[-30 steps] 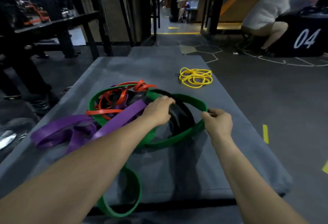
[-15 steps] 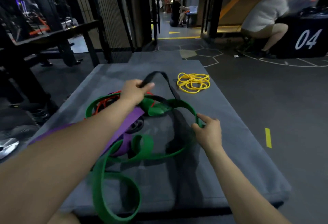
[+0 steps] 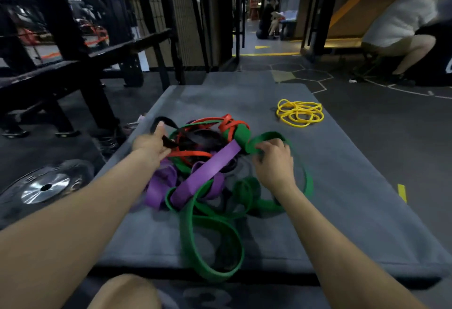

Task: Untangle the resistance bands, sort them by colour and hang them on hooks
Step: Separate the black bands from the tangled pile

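I see the left hand (image 3: 150,146) has dragged the black band (image 3: 163,122) down and leftward out of the pile, fingers gripping it; the right hand (image 3: 274,159) pinches the green band (image 3: 266,137). Tangle sits mid-mat (image 3: 354,174) (yellow bands (image 3: 300,113) already apart). Black loop runs left-right, still threaded in.

No text, label or number is readable; only blurred traces remain at the frame edges.

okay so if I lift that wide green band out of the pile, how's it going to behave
Probably floppy: the green band lies in slack loops and folds on the mat. It likely won't come free, since it threads under the purple band. The right hand pinching it bends it easily.
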Action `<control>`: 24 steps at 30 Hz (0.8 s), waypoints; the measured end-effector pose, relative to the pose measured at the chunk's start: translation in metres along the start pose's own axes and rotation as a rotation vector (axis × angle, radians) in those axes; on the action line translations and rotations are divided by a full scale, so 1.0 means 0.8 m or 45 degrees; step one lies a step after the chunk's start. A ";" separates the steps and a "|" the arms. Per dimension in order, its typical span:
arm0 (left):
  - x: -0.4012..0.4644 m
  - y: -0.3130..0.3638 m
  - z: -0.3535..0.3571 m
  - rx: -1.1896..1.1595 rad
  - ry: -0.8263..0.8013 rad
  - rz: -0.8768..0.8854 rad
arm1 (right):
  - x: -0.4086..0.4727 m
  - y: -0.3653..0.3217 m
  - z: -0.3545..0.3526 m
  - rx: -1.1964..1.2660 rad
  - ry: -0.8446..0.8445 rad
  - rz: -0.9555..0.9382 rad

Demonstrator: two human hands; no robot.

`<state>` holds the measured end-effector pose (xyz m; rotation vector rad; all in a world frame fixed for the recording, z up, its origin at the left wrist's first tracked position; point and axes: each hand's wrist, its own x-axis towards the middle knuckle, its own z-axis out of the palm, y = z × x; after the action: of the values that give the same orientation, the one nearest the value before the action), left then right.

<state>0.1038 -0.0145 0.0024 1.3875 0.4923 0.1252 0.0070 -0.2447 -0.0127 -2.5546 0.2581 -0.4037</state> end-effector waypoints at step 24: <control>-0.086 -0.063 -0.076 1.285 -0.619 1.018 | -0.031 -0.050 0.017 0.140 -0.581 -0.415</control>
<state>0.0080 0.0056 -0.0343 2.4569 -0.5273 0.1863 -0.0073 -0.1984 -0.0081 -2.4961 -0.3409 0.0559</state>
